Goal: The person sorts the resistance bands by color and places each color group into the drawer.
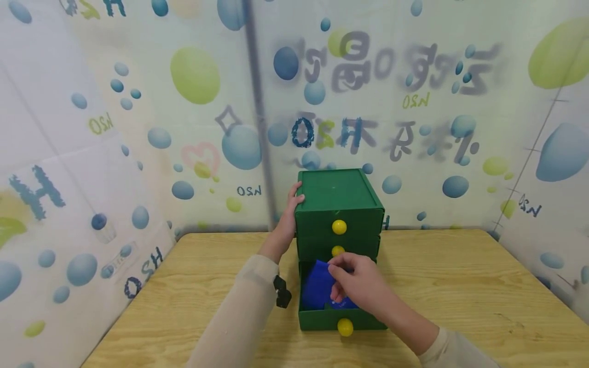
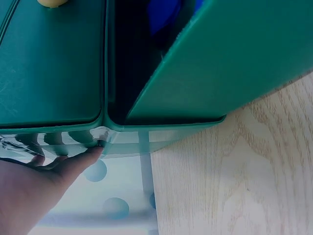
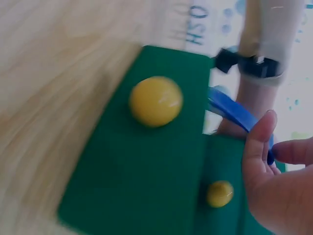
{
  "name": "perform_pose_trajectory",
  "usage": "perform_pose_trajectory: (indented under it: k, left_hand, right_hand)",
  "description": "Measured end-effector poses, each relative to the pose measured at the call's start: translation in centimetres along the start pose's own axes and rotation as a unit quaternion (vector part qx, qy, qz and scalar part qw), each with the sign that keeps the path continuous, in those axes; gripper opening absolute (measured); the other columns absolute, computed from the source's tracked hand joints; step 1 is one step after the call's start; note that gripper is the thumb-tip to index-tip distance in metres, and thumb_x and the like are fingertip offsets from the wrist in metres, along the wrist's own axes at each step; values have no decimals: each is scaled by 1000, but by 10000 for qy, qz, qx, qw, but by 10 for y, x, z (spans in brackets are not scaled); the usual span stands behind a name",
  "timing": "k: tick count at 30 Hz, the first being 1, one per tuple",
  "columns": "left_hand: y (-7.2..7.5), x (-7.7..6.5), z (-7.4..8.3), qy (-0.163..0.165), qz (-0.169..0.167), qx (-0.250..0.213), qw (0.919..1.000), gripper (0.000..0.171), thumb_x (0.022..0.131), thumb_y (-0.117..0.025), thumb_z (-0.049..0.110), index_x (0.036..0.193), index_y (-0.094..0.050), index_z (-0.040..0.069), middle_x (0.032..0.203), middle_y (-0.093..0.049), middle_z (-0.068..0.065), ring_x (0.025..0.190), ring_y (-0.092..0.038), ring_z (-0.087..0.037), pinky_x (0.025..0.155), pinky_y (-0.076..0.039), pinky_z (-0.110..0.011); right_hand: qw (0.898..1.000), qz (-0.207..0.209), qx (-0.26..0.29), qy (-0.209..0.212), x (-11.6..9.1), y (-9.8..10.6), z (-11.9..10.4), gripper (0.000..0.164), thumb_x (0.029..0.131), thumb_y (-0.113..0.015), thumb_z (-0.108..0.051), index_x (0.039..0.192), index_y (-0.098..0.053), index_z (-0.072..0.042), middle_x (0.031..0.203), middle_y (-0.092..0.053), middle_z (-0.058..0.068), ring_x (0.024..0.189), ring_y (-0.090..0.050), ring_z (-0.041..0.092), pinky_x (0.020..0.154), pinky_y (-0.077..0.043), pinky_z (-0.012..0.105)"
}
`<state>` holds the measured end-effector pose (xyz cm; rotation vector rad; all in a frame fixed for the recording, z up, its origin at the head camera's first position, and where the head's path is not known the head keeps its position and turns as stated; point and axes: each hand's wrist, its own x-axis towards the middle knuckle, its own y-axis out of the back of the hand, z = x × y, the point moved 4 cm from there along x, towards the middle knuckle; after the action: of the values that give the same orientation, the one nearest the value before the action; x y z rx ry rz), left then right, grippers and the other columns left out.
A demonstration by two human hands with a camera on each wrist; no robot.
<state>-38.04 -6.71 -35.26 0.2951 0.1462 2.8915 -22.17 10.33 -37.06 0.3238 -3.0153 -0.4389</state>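
A green cabinet of drawers with round yellow knobs stands on the table, its bottom drawer pulled out. Inside that drawer sits a thin blue sheet-like piece with small white print; whether it is cloth or a pouch I cannot tell. My right hand pinches its upper edge between thumb and fingers, and in the right wrist view the blue piece rises to the fingertips. Against the cabinet's left side rests my left hand, fingers extended along the wall in the left wrist view.
The wooden table extends on both sides of the cabinet. Behind it hangs a patterned curtain with blue and green spots. A yellow knob sticks out from the open drawer's front. A black strap device is on the left wrist.
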Motion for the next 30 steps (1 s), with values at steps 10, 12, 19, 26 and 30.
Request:
perform_pose_trajectory:
  k: [10, 12, 19, 26, 30]
  left_hand:
    - [-3, -1, 1, 59, -86, -64, 9999, 62, 108, -32, 55, 167, -16, 47, 181, 2, 4, 166, -11, -34, 127, -20, -70]
    - [-3, -1, 1, 75, -75, -34, 9999, 62, 108, -32, 55, 167, -16, 47, 181, 2, 4, 166, -10, -34, 127, -20, -70]
    - [0, 0, 0, 24, -26, 25, 10000, 64, 107, -31, 53, 168, -16, 43, 182, 2, 1, 166, -10, -36, 128, -16, -70]
    - [-1, -2, 0, 107, -38, -70, 9999, 63, 107, -32, 55, 167, -17, 46, 181, 1, 2, 165, -13, -36, 127, -20, -70]
    - [-1, -2, 1, 32, -15, -5, 10000, 63, 107, -31, 54, 168, -16, 44, 181, 2, 2, 166, -9, -35, 128, -17, -69]
  right_hand:
    - [9899, 620, -1187, -464, 6, 37, 37, 22, 107, -59, -13, 119, -69, 2, 65, -64, 7, 52, -61, 18, 55, -56, 31]
    - [9877, 592, -1347, -521, 6, 41, 40, 21, 106, -59, -13, 118, -70, 2, 61, -62, 7, 50, -58, 18, 52, -53, 32]
    - [9825, 522, -1723, -481, 6, 46, 41, 16, 105, -63, -15, 112, -72, -4, 56, -57, 4, 47, -54, 17, 48, -48, 31]
    - [9865, -2, -1634, -31, 5, 39, 36, 12, 105, -65, -12, 112, -72, -6, 60, -54, 0, 47, -50, 15, 49, -46, 29]
    - [9870, -395, -1504, 412, 6, 35, 30, 13, 105, -65, -13, 114, -72, -7, 64, -55, 0, 47, -48, 14, 48, -46, 30]
